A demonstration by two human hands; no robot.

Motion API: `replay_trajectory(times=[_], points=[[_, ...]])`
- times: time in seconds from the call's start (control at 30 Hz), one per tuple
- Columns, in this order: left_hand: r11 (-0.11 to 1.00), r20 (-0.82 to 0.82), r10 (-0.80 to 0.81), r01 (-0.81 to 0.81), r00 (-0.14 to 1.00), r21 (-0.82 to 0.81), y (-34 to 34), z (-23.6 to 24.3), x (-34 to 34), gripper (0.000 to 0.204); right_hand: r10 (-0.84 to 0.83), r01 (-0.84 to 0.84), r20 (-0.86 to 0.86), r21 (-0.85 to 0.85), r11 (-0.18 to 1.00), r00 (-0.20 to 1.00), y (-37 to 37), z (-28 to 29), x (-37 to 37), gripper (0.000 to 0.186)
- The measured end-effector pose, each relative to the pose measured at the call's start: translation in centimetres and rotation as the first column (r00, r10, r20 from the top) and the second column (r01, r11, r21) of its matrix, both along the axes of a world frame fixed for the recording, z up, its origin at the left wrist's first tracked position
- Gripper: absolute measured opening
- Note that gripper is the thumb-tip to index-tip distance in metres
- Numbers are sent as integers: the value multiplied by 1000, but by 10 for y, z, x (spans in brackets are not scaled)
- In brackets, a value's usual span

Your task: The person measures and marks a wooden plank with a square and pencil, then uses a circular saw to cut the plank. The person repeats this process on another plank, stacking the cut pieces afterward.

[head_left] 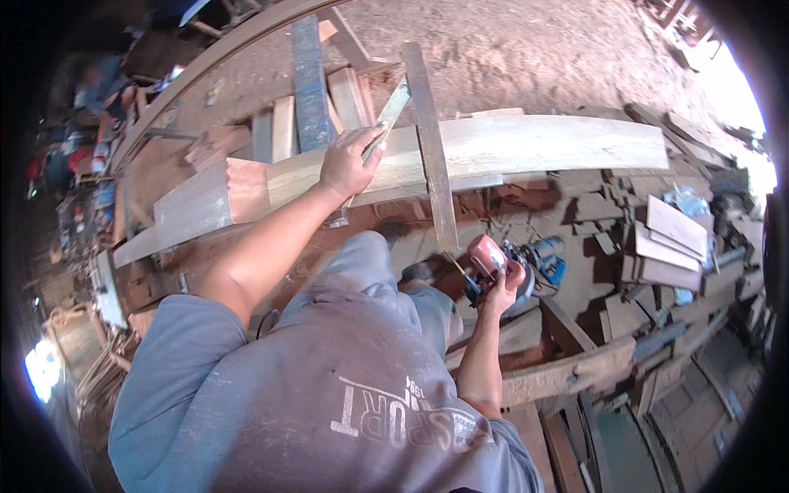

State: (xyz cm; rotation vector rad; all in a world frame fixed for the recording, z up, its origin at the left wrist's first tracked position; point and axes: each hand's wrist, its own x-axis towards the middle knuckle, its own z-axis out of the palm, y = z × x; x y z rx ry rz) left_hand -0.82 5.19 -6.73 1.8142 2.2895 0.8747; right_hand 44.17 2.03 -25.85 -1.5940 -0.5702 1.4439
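My left hand [352,164] rests on a long pale wooden board [542,146], its fingers closed round a narrow greenish strip [394,105]. The strip's far end meets a dark straight batten [429,152], which crosses the board and sticks out past both long edges. Lower and to the right, my right hand [503,286] grips a red power tool [488,256] beside the board's near side. The fingers partly hide this tool, and its exact kind is unclear. Right behind it is a blue part [549,261]; whether it belongs to the same tool I cannot tell.
A blue-painted plank [310,82] and several offcuts lie beyond the board. Pale panels [674,238] are stacked at right among scrap wood. A rough beam [575,374] lies near my right arm. Another person [105,82] is at the far left.
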Motion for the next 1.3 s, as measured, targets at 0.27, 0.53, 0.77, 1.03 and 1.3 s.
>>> replay_trajectory(times=[0.27, 0.53, 0.77, 1.03, 1.3], points=[[999, 139, 39, -35, 990, -31, -4, -2, -1, 39, -55, 52, 104, 36, 998, 993, -23, 139, -32, 22], [982, 139, 11, 16, 990, -189, -6, 3, -12, 49, -231, 264, 349, -48, 963, 908, -52, 198, -60, 25], [994, 120, 35, -22, 992, -111, -12, 17, -11, 47, -206, 225, 353, -14, 974, 913, -71, 245, -74, 32], [963, 28, -14, 21, 1000, -269, -5, 10, -10, 57, 60, -76, 353, 32, 997, 934, -42, 230, -57, 21], [973, -37, 46, -53, 998, -225, -1, 7, -2, 52, 319, -340, 169, 117, 933, 933, 49, 196, -18, 63]])
